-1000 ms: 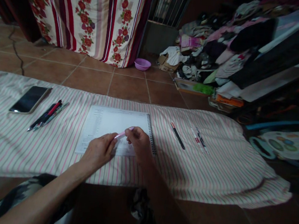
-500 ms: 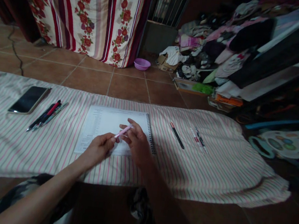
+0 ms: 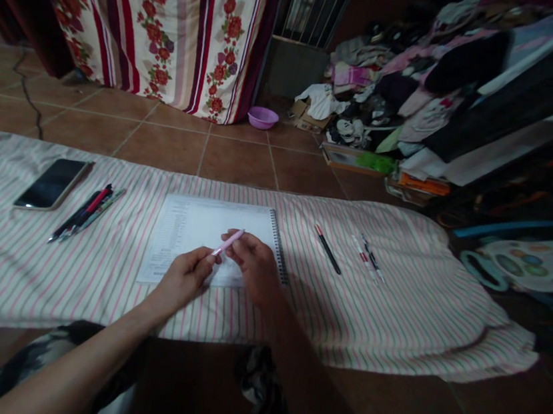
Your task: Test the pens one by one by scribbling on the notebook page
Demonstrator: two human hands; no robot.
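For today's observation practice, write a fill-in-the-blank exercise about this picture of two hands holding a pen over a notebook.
1. Both the left hand and the right hand grip a slim pen coloured ____.
2. The white spiral-bound notebook has its wire binding on its ____ edge.
3. The dark smartphone lies to the ____ of the notebook.
4. The small round plastic bowl on the tiled floor is ____.

Missing words: pink; right; left; purple

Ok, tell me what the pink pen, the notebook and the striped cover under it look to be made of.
Pink pen: likely smooth plastic, evenly coloured. Notebook: matte white paper, its right edge bound by a dark coil, maybe wire. Striped cover: woven fabric, since it wrinkles and drapes softly over the edge.
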